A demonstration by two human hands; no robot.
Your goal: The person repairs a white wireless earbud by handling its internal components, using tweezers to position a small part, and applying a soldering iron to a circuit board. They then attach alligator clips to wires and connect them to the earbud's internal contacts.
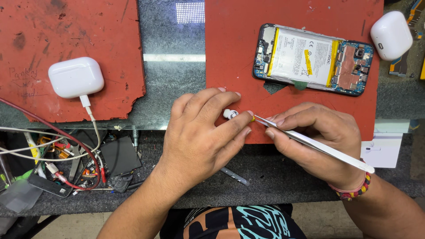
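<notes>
My left hand [203,132] rests on the edge of the right red mat [234,53] and pinches a small white earbud [229,113] between its fingertips. My right hand [318,137] holds metal tweezers [310,141], whose tips meet a tiny yellow bit at the earbud, right by my left index finger. An opened smartphone [312,59] with its white battery exposed lies farther back on the same mat.
A white earbud case [76,76] on a cable sits on the left red mat [66,35]. Another white case [391,35] lies at the back right. A tangle of wires and small parts [66,163] fills the lower left shelf. A metal tool [234,176] lies near me.
</notes>
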